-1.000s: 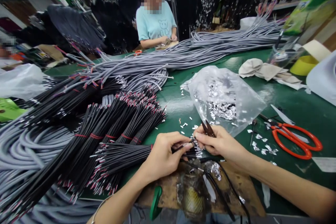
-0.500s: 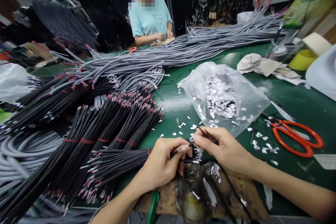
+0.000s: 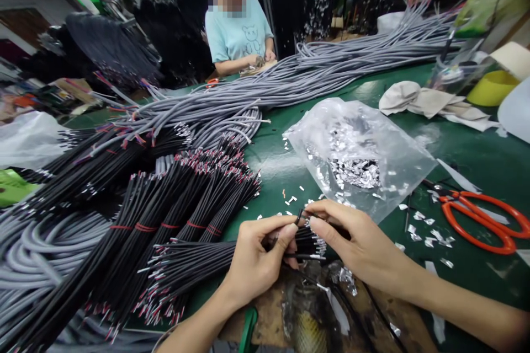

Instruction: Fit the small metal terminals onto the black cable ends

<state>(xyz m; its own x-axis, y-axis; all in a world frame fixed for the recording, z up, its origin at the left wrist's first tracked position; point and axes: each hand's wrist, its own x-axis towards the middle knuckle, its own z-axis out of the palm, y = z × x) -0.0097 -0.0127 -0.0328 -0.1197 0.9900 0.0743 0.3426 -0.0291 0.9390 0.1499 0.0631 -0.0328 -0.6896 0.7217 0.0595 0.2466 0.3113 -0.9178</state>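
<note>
My left hand (image 3: 259,256) is closed around a bundle of black cables (image 3: 194,259) that lies across the green table (image 3: 476,165), its stripped ends (image 3: 314,242) pointing right. My right hand (image 3: 351,237) pinches one thin black wire tip (image 3: 298,215) at those ends, thumb and forefinger pressed together. Small dark snips were in this hand earlier; only a dark sliver shows under the fingers now. Beyond the hands lies a clear plastic bag (image 3: 364,149) of silvery foil scraps.
Piles of black cables (image 3: 165,198) and grey cables (image 3: 290,83) fill the left and far side. Orange scissors (image 3: 484,220) lie at right among foil bits. A crumpled cloth (image 3: 418,102) and yellow bowl (image 3: 491,88) sit far right. A person in a light-blue shirt (image 3: 240,33) works opposite.
The snips' blades no longer stick up from my right hand; it has lowered and now pinches a wire tip. My left hand shifted slightly along the bundle.
</note>
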